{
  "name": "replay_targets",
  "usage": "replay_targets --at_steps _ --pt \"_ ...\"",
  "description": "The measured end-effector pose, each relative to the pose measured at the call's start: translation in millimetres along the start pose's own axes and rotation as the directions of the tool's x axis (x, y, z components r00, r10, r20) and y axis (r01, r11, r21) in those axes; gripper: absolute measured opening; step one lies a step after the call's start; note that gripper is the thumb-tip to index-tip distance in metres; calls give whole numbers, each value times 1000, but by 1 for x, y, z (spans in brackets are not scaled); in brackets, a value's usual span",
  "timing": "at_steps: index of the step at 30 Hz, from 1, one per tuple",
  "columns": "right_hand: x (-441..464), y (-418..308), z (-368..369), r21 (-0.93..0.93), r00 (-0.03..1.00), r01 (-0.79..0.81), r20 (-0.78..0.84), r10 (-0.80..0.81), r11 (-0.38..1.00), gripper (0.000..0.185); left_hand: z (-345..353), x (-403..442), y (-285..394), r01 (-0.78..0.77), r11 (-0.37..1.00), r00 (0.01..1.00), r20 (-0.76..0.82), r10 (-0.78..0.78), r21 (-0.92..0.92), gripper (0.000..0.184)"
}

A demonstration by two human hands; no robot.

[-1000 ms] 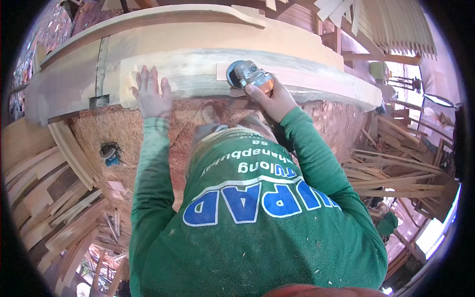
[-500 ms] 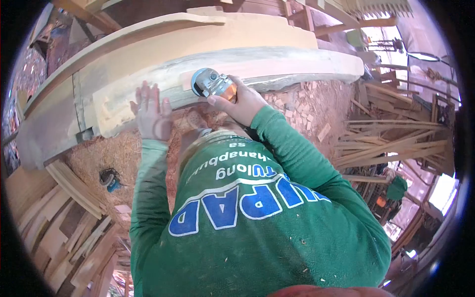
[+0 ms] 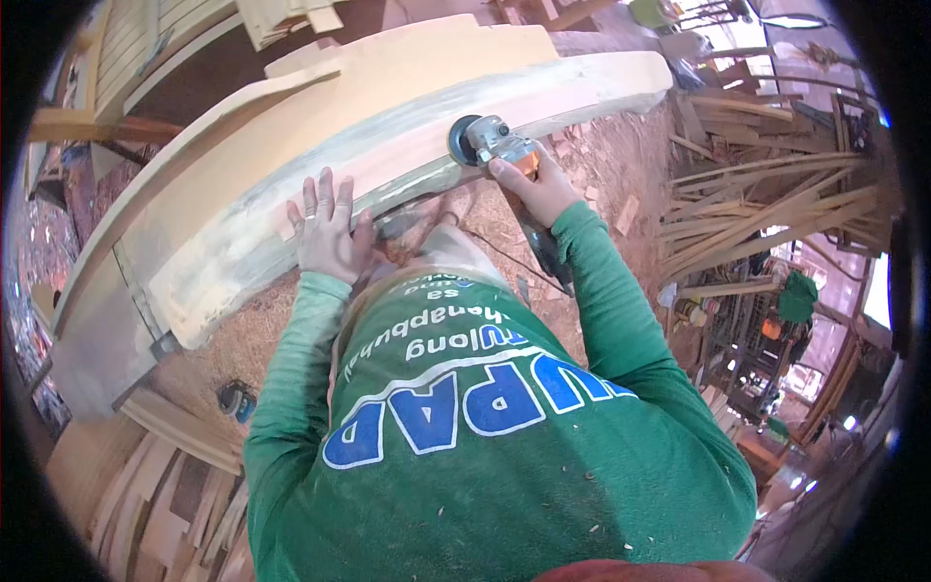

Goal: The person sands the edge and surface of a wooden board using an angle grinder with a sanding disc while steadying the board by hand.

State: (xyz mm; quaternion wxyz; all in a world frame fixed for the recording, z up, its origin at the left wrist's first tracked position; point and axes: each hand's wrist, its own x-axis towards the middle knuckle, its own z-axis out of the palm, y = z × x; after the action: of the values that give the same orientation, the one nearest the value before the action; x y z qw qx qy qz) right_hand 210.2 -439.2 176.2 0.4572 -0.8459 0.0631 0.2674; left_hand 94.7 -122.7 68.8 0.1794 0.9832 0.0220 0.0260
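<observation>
My right hand (image 3: 552, 190) is wrapped around an orange-and-grey angle grinder (image 3: 498, 142). The grinder's round disc (image 3: 464, 139) lies against the near edge of a long, curved wooden piece (image 3: 388, 114), though I cannot tell whether it is spinning. Pale and greyish patches cover the wood, with a pinkish strip along its near side. Further left, my left hand (image 3: 330, 231) has its fingers spread over the near face of the same piece, the fingertips apparently resting on it. It holds nothing.
Sawdust and wood chips cover the ground (image 3: 621, 160). A dark cord (image 3: 514, 260) runs below the grinder. Stacked wooden strips (image 3: 776, 209) lie at right, and boards (image 3: 160, 495) at lower left. A blue-and-dark power tool (image 3: 238, 401) sits on the ground at left.
The grinder in my right hand has moved right along the wooden piece. My left hand has also shifted right and now lies over the pinkish strip. The camera view has turned somewhat.
</observation>
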Motion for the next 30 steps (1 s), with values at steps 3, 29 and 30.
replay_targets --at_steps 3,29,30 --pt "-1 0 -28 -125 993 -67 -101 54 990 96 11 15 0 -2 1000 1000 -5 3 28 57" --pt "91 92 -228 137 986 -39 -154 60 990 83 34 42 10 122 982 988 -110 -106 146 40" --pt "95 89 -233 131 985 -51 -156 71 990 82 34 43 10 121 981 988 -112 -105 150 40"
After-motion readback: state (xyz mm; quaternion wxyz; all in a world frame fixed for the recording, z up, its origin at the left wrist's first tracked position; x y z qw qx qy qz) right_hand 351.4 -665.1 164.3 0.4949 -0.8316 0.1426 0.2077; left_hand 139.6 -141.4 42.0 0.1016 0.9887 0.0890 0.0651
